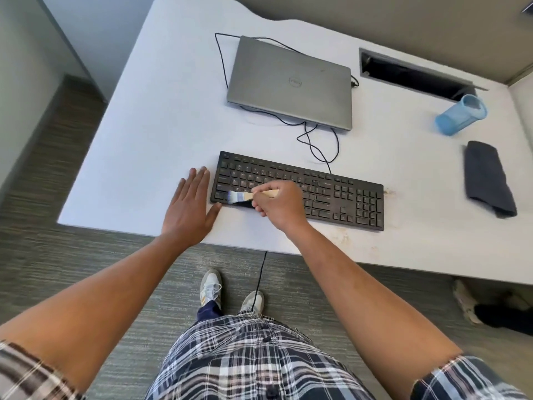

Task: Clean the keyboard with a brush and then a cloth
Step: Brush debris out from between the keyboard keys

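A black keyboard (340, 194) lies near the front edge of the white desk (150, 134). My right hand (278, 204) grips the wooden handle of a small brush (240, 196), whose bristles touch the keys at the keyboard's left end. My left hand (189, 210) rests flat on the desk with straight fingers, its thumb touching the keyboard's left front corner. A dark grey folded cloth (487, 177) lies on the desk to the right of the keyboard, apart from both hands.
A shut grey laptop (291, 82) sits behind the keyboard, with black cables (317, 140) looping between them. A blue tumbler (460, 115) lies on its side at the right. A cable slot (415, 75) opens in the desk's back. Shoes are on the floor below.
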The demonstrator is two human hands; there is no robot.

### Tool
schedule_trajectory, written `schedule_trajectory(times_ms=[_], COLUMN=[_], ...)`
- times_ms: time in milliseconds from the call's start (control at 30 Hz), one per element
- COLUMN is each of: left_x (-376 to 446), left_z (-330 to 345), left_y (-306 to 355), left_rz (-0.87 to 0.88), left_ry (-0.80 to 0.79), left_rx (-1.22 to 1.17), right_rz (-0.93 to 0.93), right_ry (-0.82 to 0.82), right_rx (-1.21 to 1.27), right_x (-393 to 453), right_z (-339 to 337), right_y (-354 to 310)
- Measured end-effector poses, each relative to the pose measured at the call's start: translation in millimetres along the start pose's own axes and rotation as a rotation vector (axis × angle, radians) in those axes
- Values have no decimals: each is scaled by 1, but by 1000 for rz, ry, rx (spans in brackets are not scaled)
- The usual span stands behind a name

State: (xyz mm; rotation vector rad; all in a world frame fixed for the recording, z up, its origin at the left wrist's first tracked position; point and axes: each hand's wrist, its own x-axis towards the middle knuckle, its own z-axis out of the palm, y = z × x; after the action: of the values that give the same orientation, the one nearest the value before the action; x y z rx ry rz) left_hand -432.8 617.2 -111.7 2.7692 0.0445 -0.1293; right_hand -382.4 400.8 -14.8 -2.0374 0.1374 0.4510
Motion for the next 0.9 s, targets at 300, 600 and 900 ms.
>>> schedule_trajectory(times_ms=[300,600,900], left_x=[5,3,3], left_z=[4,13,13], left_y=[20,21,20], left_rz=[-32,-24,-25], left_ry=[3,25,27], left_rx=[52,75,91], right_rz=[20,138,260], right_ry=[143,321,475], right_rx=[-87,-173,-414], right_x=[-18,-35,-47], right_z=[-64,-150,-231], right_y=[34,68,95])
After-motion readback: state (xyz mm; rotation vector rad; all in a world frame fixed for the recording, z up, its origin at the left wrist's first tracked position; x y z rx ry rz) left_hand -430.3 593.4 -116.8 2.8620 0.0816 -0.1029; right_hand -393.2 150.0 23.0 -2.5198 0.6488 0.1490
